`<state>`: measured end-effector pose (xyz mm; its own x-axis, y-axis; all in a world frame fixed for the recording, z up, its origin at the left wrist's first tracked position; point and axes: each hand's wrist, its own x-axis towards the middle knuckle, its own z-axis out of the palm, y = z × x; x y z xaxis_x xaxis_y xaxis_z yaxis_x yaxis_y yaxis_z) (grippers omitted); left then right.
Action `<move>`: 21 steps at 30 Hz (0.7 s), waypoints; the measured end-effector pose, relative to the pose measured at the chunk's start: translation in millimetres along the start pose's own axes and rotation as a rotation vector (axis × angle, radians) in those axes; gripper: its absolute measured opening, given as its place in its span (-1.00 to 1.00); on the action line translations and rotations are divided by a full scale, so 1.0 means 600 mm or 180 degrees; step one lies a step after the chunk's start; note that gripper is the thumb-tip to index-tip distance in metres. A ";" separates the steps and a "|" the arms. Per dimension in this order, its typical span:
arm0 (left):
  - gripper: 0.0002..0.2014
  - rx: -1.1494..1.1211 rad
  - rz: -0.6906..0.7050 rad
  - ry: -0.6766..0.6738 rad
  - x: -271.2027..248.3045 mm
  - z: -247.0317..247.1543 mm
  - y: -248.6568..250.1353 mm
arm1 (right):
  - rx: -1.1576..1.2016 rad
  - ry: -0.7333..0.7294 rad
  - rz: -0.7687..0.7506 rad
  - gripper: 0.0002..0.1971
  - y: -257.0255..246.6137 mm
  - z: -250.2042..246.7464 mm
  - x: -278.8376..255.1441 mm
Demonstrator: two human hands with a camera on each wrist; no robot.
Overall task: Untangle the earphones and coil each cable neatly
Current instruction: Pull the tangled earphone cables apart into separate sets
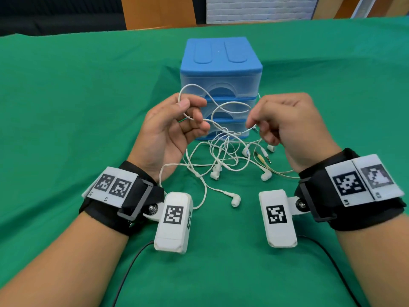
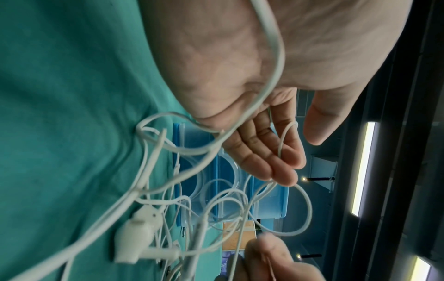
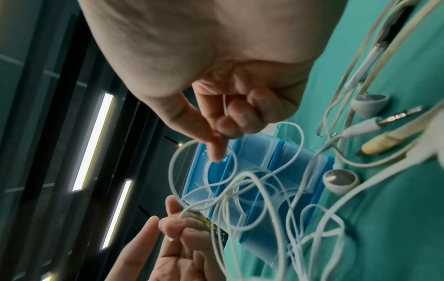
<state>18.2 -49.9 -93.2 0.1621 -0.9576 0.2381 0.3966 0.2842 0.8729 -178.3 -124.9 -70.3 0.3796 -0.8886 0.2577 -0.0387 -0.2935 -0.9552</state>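
Note:
Several white earphones lie in one tangle (image 1: 223, 156) on the green cloth, in front of both hands. My left hand (image 1: 192, 111) is raised palm up, and its curled fingers and thumb hold a loop of white cable (image 1: 199, 89) lifted from the tangle. The left wrist view shows that strand lying across the fingers (image 2: 286, 152). My right hand (image 1: 256, 127) pinches another strand of the same bundle between thumb and forefinger; the pinch (image 3: 221, 136) shows in the right wrist view. Loose earbuds (image 1: 235, 200) and jack plugs (image 1: 265, 155) rest on the cloth.
A small blue drawer unit (image 1: 221, 85) with clear drawers stands just behind the hands. The green cloth (image 1: 77, 107) covers the whole table. Black leads (image 1: 132, 267) trail from the wrist cameras toward the near edge. A wooden chair back (image 1: 159, 12) stands beyond the table.

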 end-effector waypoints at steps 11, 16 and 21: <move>-0.74 -0.0298 -0.0004 0.0017 0.000 -0.002 0.001 | -0.1280 -0.0500 0.0279 -0.72 0.027 -0.006 0.005; -0.74 -0.0454 -0.0010 0.0044 0.001 -0.006 0.001 | -0.1493 -0.0550 0.0216 -0.97 0.032 -0.009 0.007; -0.77 -0.0415 -0.0028 0.0199 0.006 -0.009 -0.002 | -0.1416 -0.0419 0.0075 -0.96 0.036 -0.008 0.009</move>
<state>23.6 -53.4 -95.7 0.2126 -0.9564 0.2002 0.5115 0.2835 0.8111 -181.3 -137.7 -88.6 0.4867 -0.8530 0.1885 -0.4307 -0.4221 -0.7977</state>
